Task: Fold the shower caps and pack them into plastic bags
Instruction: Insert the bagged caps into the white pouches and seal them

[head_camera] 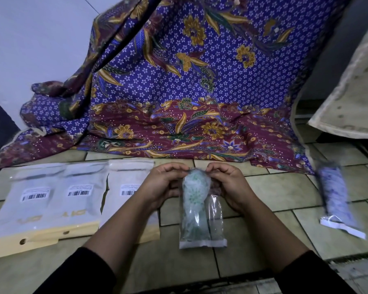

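Pinching plastic bag (pixel 216 215) mouth, left hand (pixel 164 184), right hand (pixel 232 187) fingers (pixel 218 167), tips hidden, cap (pixel 197 195) inside

The left hand (pixel 164 185) and the right hand (pixel 229 187) meet above a beige tiled floor (pixel 274 187). Each pinches the top edge of a narrow clear plastic bag (pixel 216 219) with curled fingers. A folded white shower cap with green print (pixel 194 194) sits inside the bag, towards the left hand's side. Left of the hands, partly under the left forearm, lie three frosted white pouches with barcode labels (pixel 35 200). Well right of the hands lies a second clear bag holding a purple-printed cap (pixel 336 196). Beyond the hands hangs a blue and maroon batik cloth (pixel 179 81).
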